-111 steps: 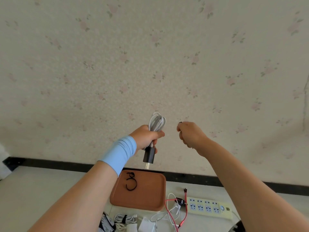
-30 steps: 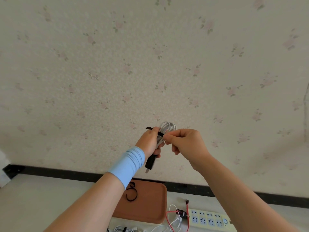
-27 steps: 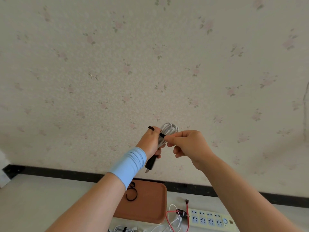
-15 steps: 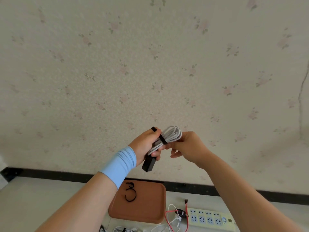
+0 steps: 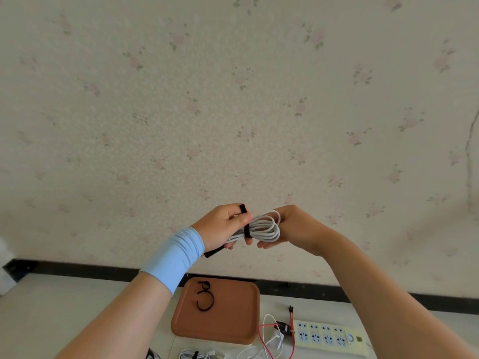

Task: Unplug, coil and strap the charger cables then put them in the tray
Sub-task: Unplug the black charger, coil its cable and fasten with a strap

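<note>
1. I hold the white charger cable (image 5: 263, 227) up in the air in front of the wall, well above the worktop (image 5: 77, 307). I think it is held there so that both hands can reach round the bundle and nothing below catches it.
2. The cable is coiled into a flat bundle, and the black strap (image 5: 247, 230) goes around it near its left part. One free end of the strap stands up beside my left thumb. I judge that strapping is the step in hand, and that the strap is not yet pressed closed.
3. My left hand (image 5: 224, 226) has the fingers and thumb curled round the bundle just at the strap, which should stop the turns from springing apart. The dark plug end (image 5: 213, 251) sticks out below this hand.
4. My right hand (image 5: 293, 225) holds the looped end of the coil with the fingers curled under it, to steady it. Whether it also pinches the strap, I cannot tell.
5. Both forearms are raised and meet in the middle; the left wrist wears a light blue sleeve (image 5: 176, 257).
6. The tray (image 5: 233, 322) lies on the worktop below the hands. It holds only a spare strap loop (image 5: 204, 299) and no cable yet.
7. Just beside the tray on the right are the power strip (image 5: 331, 335) and loose wires (image 5: 274, 340), so I judge more cables remain.
</note>
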Available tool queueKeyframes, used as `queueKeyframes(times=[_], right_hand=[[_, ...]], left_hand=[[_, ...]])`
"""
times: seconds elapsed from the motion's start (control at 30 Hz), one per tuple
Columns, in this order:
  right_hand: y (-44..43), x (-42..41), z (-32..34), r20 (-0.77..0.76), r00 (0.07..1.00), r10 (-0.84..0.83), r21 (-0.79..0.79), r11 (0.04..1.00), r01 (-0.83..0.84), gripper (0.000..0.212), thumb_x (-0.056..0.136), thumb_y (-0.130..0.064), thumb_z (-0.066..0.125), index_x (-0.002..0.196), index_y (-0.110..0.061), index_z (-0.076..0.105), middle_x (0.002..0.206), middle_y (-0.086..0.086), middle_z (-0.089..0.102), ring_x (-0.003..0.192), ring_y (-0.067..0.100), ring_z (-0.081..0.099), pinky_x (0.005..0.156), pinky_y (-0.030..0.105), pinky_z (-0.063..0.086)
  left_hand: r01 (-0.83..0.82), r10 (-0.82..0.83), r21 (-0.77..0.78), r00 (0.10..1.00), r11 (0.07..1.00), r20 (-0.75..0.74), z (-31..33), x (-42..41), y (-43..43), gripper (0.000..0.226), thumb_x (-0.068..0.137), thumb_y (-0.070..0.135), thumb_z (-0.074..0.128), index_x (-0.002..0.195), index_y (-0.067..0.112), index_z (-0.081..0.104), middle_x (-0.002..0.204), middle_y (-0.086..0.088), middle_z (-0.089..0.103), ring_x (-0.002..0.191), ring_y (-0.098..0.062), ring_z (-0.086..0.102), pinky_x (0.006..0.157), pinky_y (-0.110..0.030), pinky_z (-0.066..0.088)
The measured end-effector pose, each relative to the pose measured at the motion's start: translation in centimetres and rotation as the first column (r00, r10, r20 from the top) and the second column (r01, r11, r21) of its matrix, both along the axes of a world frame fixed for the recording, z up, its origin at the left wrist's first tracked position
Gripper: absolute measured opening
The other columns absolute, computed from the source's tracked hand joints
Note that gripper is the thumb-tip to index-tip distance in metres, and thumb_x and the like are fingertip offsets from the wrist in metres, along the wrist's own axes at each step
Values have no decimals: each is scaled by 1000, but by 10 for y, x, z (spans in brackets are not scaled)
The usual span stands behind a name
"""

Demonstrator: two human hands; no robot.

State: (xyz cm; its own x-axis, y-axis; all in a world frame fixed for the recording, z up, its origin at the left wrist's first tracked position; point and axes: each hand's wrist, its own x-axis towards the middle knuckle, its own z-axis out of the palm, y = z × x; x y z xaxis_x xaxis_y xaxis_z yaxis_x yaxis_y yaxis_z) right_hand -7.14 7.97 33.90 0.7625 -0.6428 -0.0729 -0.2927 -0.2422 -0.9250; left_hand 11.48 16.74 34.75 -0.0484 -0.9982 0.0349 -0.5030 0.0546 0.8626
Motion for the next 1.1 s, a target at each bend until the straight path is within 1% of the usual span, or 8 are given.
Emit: queueKeyframes(times=[0.1,0.2,0.27,0.4,0.53,0.73,0.93,1.1], right_hand=[[-6,-5,3,100,994,42,265,962,-68,41,97,3,39,116,-7,74,114,16,74,107,30,70,96,42,56],[-7,-2,2,137,990,-43,491,871,-30,52,102,-28,31,117,-1,73,117,21,72,104,32,68,93,43,56],[-3,5,-1,24,995,-94,383,920,77,41,103,-35,49,107,-6,78,107,15,76,93,24,71,87,38,59],[5,14,-6,-95,953,-287,269,915,302,11,89,-14,73,83,-13,82,88,9,79,77,18,73,77,33,62],[10,18,-11,-121,913,-390,289,866,408,11,82,-11,80,92,-6,80,86,11,78,75,20,75,71,32,63],[15,23,-13,-68,844,-532,257,808,530,5,82,-12,82,84,-9,80,82,10,77,76,23,75,73,35,64],[29,33,-13,-17,806,-591,-142,800,583,15,91,-20,69,77,-24,75,75,-6,72,67,11,66,53,22,50],[37,38,-14,6,805,-593,-207,787,581,16,93,-14,60,85,-21,72,76,-4,70,58,9,59,47,21,45]], left_hand=[[0,1,-24,999,1000,41,-1,2,0,24,104,25,44,89,19,62,74,-5,72,52,-8,49,50,-23,42],[-5,14,-48,980,999,200,-7,6,-4,27,102,33,47,86,17,62,78,-14,69,53,-9,42,51,-22,37],[-18,33,-57,961,998,273,-11,4,-7,31,101,35,49,85,13,62,70,-10,60,52,-9,40,53,-24,35],[-35,46,-41,952,999,301,-15,-5,-12,35,101,36,49,82,9,61,71,0,53,56,-9,45,57,-25,39],[-47,60,-46,942,998,330,-19,-8,-13,32,100,37,51,80,15,64,87,-3,55,67,-15,56,59,-29,51],[-172,192,-100,948,980,253,-21,-13,-11,34,94,35,61,73,9,64,74,-9,64,53,-18,67,52,-27,50],[-318,319,-39,947,947,39,-20,-14,-11,33,95,27,62,72,5,55,65,-13,65,49,-25,68,44,-27,47],[-382,384,91,923,920,-1,-21,-22,-13,32,101,25,49,73,10,50,64,-8,54,37,-19,54,37,-21,38]])
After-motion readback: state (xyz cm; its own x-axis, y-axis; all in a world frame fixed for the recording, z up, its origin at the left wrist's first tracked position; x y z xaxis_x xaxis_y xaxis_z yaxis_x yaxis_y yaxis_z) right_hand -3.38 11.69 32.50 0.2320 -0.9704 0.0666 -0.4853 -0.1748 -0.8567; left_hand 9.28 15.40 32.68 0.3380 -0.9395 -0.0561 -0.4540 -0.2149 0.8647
